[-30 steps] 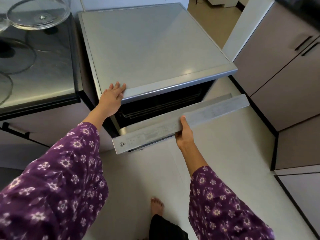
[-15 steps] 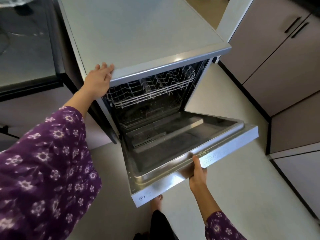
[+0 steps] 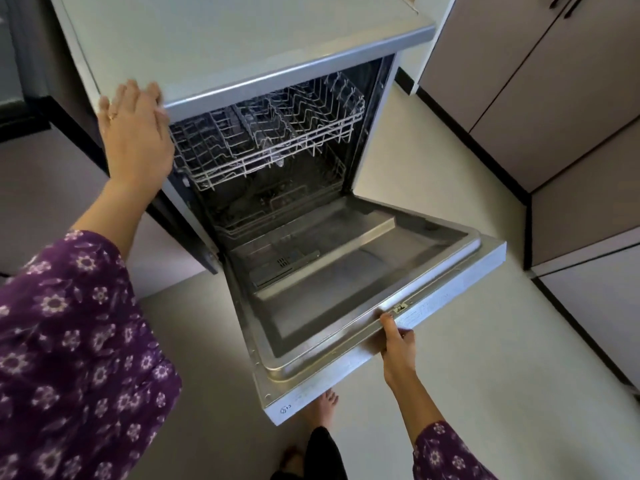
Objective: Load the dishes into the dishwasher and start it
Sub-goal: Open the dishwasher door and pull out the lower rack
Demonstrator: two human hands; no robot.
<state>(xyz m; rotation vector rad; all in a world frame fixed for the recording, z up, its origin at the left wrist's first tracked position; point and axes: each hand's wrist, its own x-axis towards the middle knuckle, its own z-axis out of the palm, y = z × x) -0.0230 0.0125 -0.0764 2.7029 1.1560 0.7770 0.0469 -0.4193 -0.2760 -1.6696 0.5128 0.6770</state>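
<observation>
Here the dishwasher (image 3: 277, 39) stands beside tan cabinets (image 3: 519, 81), its door (image 3: 346, 282) lying open, nearly flat above the pale floor (image 3: 467, 375). The right hand (image 3: 398, 351) grips the door's front edge, thumb (image 3: 388, 323) pressed on the rim and the other fingers curled beneath. The left hand (image 3: 135, 133) is at the machine's top left corner, fingers straight and close together; through the blur, they seem to touch the trim. A white wire upper rack (image 3: 270, 136) sits above a dim lower rack (image 3: 277, 202).
</observation>
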